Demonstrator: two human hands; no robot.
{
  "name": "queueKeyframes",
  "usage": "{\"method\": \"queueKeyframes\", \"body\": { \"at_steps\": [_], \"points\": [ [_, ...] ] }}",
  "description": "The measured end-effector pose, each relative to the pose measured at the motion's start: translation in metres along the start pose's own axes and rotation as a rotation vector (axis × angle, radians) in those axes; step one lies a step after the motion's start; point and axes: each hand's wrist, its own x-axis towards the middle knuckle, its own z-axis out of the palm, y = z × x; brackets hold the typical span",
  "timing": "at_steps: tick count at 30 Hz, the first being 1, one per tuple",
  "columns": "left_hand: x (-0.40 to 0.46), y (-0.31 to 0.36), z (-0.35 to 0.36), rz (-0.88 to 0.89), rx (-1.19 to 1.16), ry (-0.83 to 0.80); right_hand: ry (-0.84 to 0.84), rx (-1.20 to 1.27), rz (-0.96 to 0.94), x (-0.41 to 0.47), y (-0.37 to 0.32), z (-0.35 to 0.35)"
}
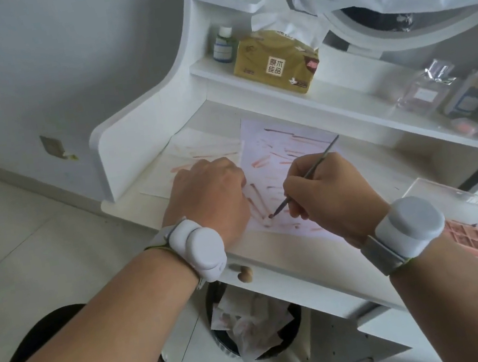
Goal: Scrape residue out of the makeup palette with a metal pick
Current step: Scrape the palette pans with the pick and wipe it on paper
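Observation:
My right hand [327, 195] grips a thin metal pick [311, 169] like a pen. Its tip, loaded with dark reddish residue, touches a white sheet of paper [273, 150] streaked with pink and brown smears. My left hand [211, 194] lies flat, palm down, on the left part of that sheet, fingers curled under and holding nothing I can see. The pink makeup palette [469, 238] lies open at the desk's front right edge, beside my right wrist, with its clear lid [453, 200] raised. Both wrists wear grey bands.
A second smeared sheet [184, 158] lies under the left side. A tissue pack [275, 62] and a small bottle [222, 45] stand on the shelf; perfume bottles [427, 91] stand at the right. A bin [253, 319] with crumpled paper sits under the desk, near a drawer knob [245, 273].

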Motion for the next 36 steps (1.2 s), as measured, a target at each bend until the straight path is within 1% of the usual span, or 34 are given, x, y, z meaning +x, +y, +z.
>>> {"method": "queueKeyframes", "body": {
  "at_steps": [2, 6, 9, 13, 19, 23, 26, 28, 30, 32, 34, 36],
  "points": [
    [-0.001, -0.001, -0.001, 0.011, -0.007, 0.0, 0.044, 0.109, -0.033, -0.003, 0.007, -0.004],
    [-0.002, 0.0, -0.001, 0.036, 0.005, 0.027, 0.285, 0.364, -0.058, -0.008, 0.032, -0.017],
    [-0.005, 0.001, -0.001, 0.059, 0.005, 0.071, 0.428, 0.419, -0.046, -0.017, 0.051, -0.016],
    [-0.009, 0.007, -0.002, 0.079, 0.011, 0.094, 0.434, 0.373, -0.1, -0.024, 0.061, -0.013],
    [-0.01, 0.007, -0.003, 0.039, 0.012, 0.152, 0.392, 0.217, -0.179, -0.013, 0.067, -0.011],
    [-0.01, 0.01, -0.003, -0.004, 0.028, 0.147, 0.356, 0.239, -0.224, -0.014, 0.069, -0.009],
    [-0.009, 0.012, -0.005, -0.076, 0.07, 0.18, 0.337, 0.094, -0.246, -0.016, 0.068, -0.009],
    [-0.007, 0.011, -0.007, -0.152, 0.052, 0.215, 0.306, -0.114, -0.231, -0.018, 0.065, -0.008],
    [-0.006, 0.01, -0.011, -0.221, 0.01, 0.227, 0.275, -0.369, -0.161, -0.021, 0.06, -0.006],
    [-0.007, 0.004, -0.014, -0.278, 0.003, 0.186, 0.242, -0.512, -0.101, -0.021, 0.055, -0.002],
    [-0.006, -0.004, -0.019, -0.274, 0.027, 0.12, 0.219, -0.541, -0.065, -0.021, 0.053, -0.001],
    [0.0, -0.011, -0.026, -0.249, -0.006, 0.027, 0.207, -0.554, -0.042, -0.019, 0.055, 0.0]
  ]
}}
